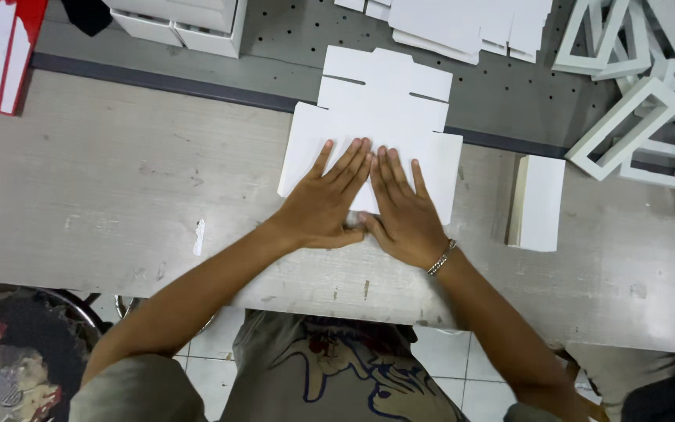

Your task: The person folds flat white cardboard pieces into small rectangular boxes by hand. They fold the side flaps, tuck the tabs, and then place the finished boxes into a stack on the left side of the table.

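White card blank (376, 117) flat on table (103, 195), centre. I note left hand (323, 205) and right hand (404, 212) open, palms down side by side, pinning near edge, gripping nothing. Folded box (538, 202) apart, right.

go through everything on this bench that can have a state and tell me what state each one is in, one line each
flat white box blank: unfolded, lying flat on the wooden table, near edge pressed down.
left hand: open, palm down on the blank.
right hand: open, palm down on the blank, bracelet on the wrist.
white block: assembled, lying right of the blank, untouched.
white frames: assembled, heaped at far right.
stack of blanks: flat, unfolded, at the far edge.
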